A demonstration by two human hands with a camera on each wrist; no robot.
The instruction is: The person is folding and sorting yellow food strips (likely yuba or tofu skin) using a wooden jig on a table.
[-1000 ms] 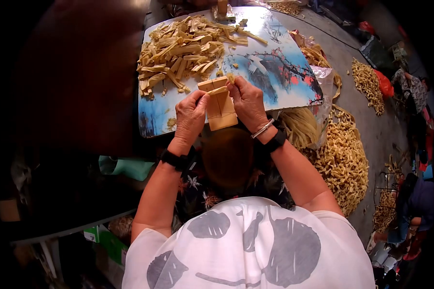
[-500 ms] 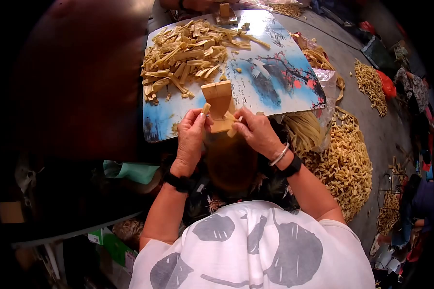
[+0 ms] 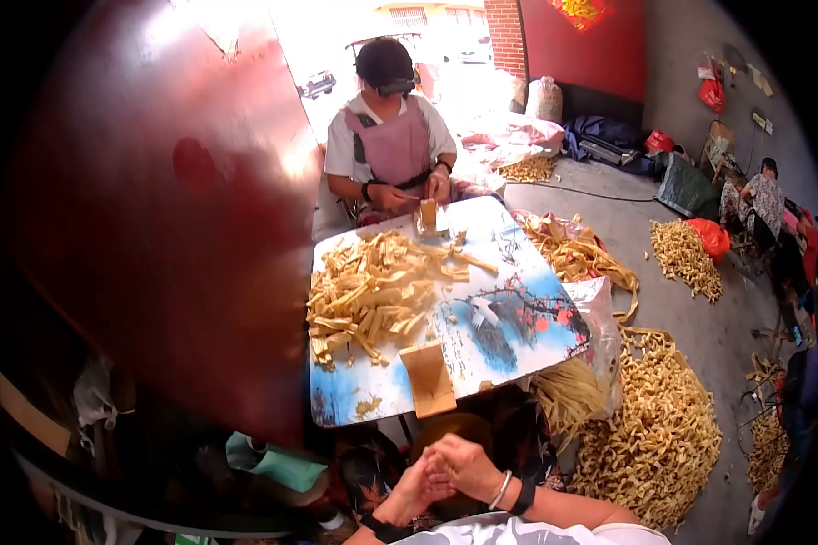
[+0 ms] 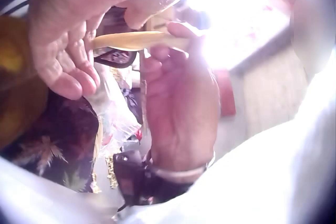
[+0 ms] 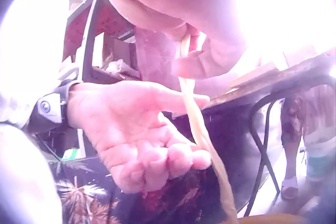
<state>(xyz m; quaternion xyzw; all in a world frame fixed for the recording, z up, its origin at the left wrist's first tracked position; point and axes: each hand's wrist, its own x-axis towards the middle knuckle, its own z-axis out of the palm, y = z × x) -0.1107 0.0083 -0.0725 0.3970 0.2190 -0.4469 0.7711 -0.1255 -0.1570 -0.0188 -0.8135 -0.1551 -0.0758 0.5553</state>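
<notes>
In the head view both hands meet low in front of the table, the right hand (image 3: 468, 465) touching the left hand (image 3: 418, 489). A pale yellow strip (image 5: 197, 121) hangs from the right hand (image 5: 181, 8), whose thumb and fingers pinch it near the top. Palm up beneath, the left hand (image 5: 142, 137) has its thumb out and fingers loosely bent, and the strip passes against its thumb and fingertips. The left wrist view has the strip (image 4: 131, 40) between the left hand (image 4: 68, 40) and right hand (image 4: 181, 100). A wooden block (image 3: 427, 380) lies at the table's near edge.
The painted table (image 3: 509, 341) bears a heap of yellow pieces (image 3: 364, 286). Across it sits a person (image 3: 391, 145) behind a small wooden block (image 3: 428, 218). A large pile of knotted pieces (image 3: 650, 431) covers floor to the right; a red panel (image 3: 173, 245) stands left.
The head view has tilted up, bringing the seated person into sight. Both hands have left the wooden block and come together nearer the body. The two were apart half a second ago.
</notes>
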